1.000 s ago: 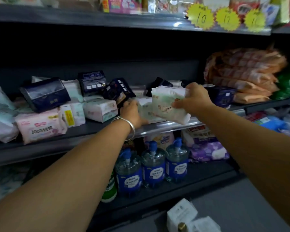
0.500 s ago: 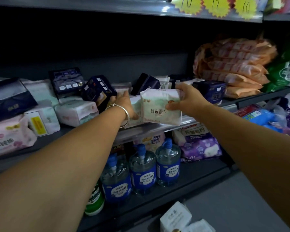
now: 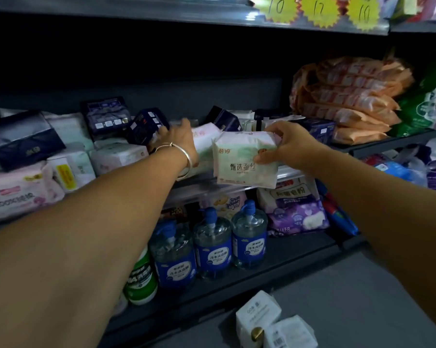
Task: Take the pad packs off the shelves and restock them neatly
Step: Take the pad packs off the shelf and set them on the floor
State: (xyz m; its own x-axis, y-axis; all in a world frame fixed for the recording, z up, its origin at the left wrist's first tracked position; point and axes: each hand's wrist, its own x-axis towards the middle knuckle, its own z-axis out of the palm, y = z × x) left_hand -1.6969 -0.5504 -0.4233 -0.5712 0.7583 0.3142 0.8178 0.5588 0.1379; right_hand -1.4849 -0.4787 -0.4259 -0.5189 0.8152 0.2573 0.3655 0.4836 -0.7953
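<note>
Head view: dim store shelving, the grey middle shelf (image 3: 237, 189) cluttered with pad packs. Right hand (image 3: 291, 146) grips a pale pad pack (image 3: 244, 162) before its edge; left hand (image 3: 179, 136) reaches, fingers straight, touching a dark pack (image 3: 146, 124). Water bottles (image 3: 211, 247) stand below.

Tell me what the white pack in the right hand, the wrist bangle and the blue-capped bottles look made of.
White pad pack with green print: soft plastic film, slightly glossy, creased.
Thin silver bangle on the left wrist: likely polished metal, given its bright sheen.
Clear blue-capped bottles: transparent rigid plastic; liquid shows through.
</note>
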